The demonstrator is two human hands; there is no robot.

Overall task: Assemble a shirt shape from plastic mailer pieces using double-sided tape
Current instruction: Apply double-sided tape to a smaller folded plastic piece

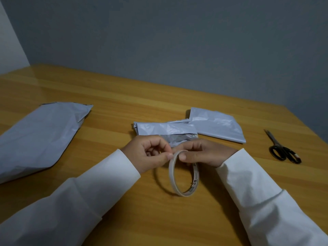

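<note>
Both grips pinch the double-sided tape roll (182, 174) above the tabletop (124, 103): left hand (150, 155) and right hand (204, 153) at its top. Mailer pieces (165, 130) lie unjoined beyond; assembly seems barely begun.

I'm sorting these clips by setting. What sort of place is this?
Probably a plain room at home or in an office: a bare wooden table against a grey wall, with only scissors and mailer pieces laid out.
</note>
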